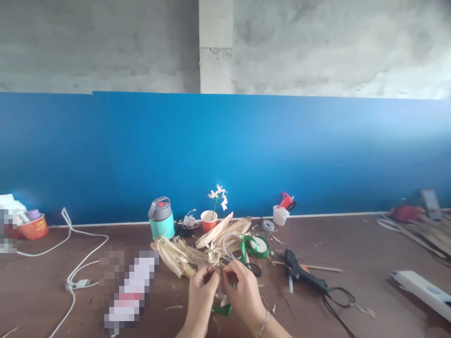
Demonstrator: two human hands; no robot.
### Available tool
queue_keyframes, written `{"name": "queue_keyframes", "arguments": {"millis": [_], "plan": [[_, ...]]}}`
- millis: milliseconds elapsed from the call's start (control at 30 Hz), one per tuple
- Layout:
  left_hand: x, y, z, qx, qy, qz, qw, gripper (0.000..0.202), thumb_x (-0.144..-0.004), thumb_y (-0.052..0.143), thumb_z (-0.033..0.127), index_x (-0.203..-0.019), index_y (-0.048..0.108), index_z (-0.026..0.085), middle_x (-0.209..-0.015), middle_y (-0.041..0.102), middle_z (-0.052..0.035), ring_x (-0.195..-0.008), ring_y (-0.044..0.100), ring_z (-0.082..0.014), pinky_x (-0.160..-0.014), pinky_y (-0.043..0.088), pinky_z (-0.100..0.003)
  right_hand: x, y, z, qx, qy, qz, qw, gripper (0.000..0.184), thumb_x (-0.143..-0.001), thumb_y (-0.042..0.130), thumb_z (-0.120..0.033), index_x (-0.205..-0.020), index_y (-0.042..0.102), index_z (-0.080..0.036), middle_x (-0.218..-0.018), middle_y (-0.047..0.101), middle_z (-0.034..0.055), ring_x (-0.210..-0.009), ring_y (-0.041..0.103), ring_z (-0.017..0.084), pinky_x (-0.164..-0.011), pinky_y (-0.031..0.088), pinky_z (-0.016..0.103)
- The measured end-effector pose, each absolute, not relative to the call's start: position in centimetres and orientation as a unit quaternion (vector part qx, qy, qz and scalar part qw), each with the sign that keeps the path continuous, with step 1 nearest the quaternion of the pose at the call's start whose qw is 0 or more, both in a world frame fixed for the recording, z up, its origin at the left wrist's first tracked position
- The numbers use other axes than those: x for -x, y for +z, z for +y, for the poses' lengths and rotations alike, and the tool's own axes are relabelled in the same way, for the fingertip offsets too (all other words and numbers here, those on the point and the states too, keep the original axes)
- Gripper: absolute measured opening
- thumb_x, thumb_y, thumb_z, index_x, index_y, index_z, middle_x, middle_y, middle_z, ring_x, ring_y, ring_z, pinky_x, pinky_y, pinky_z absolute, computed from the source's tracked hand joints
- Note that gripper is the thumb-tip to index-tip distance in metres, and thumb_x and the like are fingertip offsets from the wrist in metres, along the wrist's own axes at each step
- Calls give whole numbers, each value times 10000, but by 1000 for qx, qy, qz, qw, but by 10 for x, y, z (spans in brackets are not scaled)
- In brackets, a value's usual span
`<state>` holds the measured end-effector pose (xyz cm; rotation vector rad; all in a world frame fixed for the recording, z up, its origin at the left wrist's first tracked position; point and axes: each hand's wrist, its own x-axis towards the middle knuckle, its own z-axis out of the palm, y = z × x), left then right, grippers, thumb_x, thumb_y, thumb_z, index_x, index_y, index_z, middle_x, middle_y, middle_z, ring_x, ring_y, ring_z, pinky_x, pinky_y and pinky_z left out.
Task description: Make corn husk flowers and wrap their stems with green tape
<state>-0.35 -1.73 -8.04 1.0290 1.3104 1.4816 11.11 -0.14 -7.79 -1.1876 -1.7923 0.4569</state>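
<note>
My left hand and my right hand meet at the lower middle, fingertips pinched together. A small pale flower of dried husk stands just above the fingertips; its stem is mostly hidden by my fingers, which appear to grip it. Under and beside my right hand lies a piece of green ribbon. Dried corn husks spread beyond my hands. A spool of green ribbon lies to the right of them, with dark-handled scissors partly covered near my right hand.
A paper cup holds a finished-looking husk flower. Near it stand a teal flask, a tape roll and a white cup of tools. A black glue gun lies right; a white cable crosses the left.
</note>
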Motion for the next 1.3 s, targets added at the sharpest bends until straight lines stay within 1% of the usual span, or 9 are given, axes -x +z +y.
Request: {"name": "queue_keyframes", "arguments": {"millis": [167,267,367,467,600,833,933,1133,1300], "plan": [[3,-80,-19,-425,601,511,443,296,-729,636,440,-707,648,145,-642,625,-6,-618,542,-161,-579,423,-228,-109,-72,-6,464,212,-724,464,214,-813,501,-253,-611,532,-190,-614,536,10,-571,484,144,-557,351,247],[7,-83,-15,-434,603,503,441,310,-749,620,450,-726,645,141,-660,634,-12,-667,564,-175,-616,430,-232,-109,-67,-2,446,370,-656,484,252,-795,536,-376,-639,545,-179,-570,532,-3,-530,469,132,-508,345,238],[12,-85,-11,-441,595,511,435,339,-736,626,469,-737,654,131,-645,630,-14,-654,561,-176,-605,424,-234,-111,-64,6,428,561,-550,447,368,-670,634,-516,-591,534,-170,-466,459,-52,-422,372,80,-428,269,213],[13,-83,-10,-446,597,506,434,329,-725,642,458,-708,651,130,-645,623,-12,-660,548,-167,-608,421,-227,-115,-62,11,428,644,-501,390,388,-567,718,-495,-530,529,-159,-422,459,-60,-375,306,43,-404,200,203],[11,-81,-10,-412,606,476,487,318,-688,681,448,-657,619,138,-569,576,20,-558,509,-126,-527,388,-206,-121,-63,11,416,691,-462,369,310,-566,735,-402,-569,565,-142,-512,578,-12,-410,384,47,-405,180,186],[10,-77,-12,-344,585,420,602,311,-649,724,422,-620,582,146,-519,598,14,-478,527,-123,-500,398,-231,-121,-63,8,388,736,-405,379,249,-541,741,-318,-580,575,-137,-498,557,-27,-448,425,56,-425,215,176],[12,-75,-13,-347,586,397,615,281,-644,737,377,-620,575,149,-523,600,18,-479,528,-120,-504,399,-230,-121,-60,7,385,735,-403,385,252,-533,748,-314,-558,568,-139,-493,553,-31,-454,431,56,-448,248,179],[13,-74,-14,-361,598,379,607,263,-643,740,335,-626,558,146,-527,542,46,-488,497,-96,-505,376,-207,-122,-51,5,400,712,-423,392,272,-522,747,-328,-540,557,-135,-482,534,-34,-408,376,39,-417,163,190],[11,-78,-12,-347,622,398,578,293,-610,761,348,-605,549,145,-512,515,58,-477,475,-84,-483,355,-192,-120,-50,3,392,702,-433,408,270,-531,755,-329,-563,565,-140,-484,517,-47,-416,387,41,-430,217,186]]}}
